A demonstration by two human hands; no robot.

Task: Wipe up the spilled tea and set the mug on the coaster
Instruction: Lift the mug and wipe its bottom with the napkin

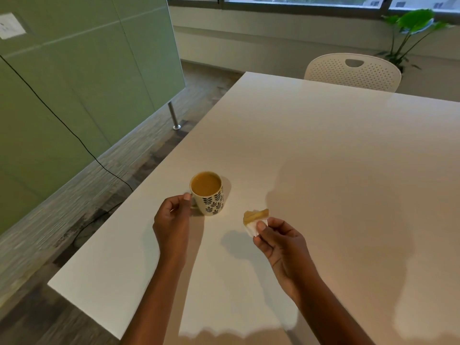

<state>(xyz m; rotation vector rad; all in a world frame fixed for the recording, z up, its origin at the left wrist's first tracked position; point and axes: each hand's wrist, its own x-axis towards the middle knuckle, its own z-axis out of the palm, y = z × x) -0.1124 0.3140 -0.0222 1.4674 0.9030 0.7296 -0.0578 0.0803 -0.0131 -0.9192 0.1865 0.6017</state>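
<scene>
- Your two forearms enter from the bottom edge, nearest the camera, and reach forward over the white table [323, 150].
- Your left hand [173, 217] is at the left side of the mug [207, 194], fingers curled inward, thumb tip against the mug's rim side. The handle is hidden behind the hand, so whether the fingers are clamped on it cannot be told.
- The mug stands upright on the table near its left edge. It is pale with a dark leaf pattern and holds light brown tea almost to the rim.
- Your right hand [278, 239] is raised just above the table, to the right of the mug and apart from it. Thumb and fingertips are pinched together on a crumpled tissue [255, 220].
- The tissue is white where you grip it; its upper end is stained brown and wet-looking.
- The table surface around the mug and beneath the tissue shows no clear liquid; only shadows fall there.
- A white perforated chair [353, 72] stands at the far edge of the table, with a green plant [413, 26] behind it by the window.
</scene>
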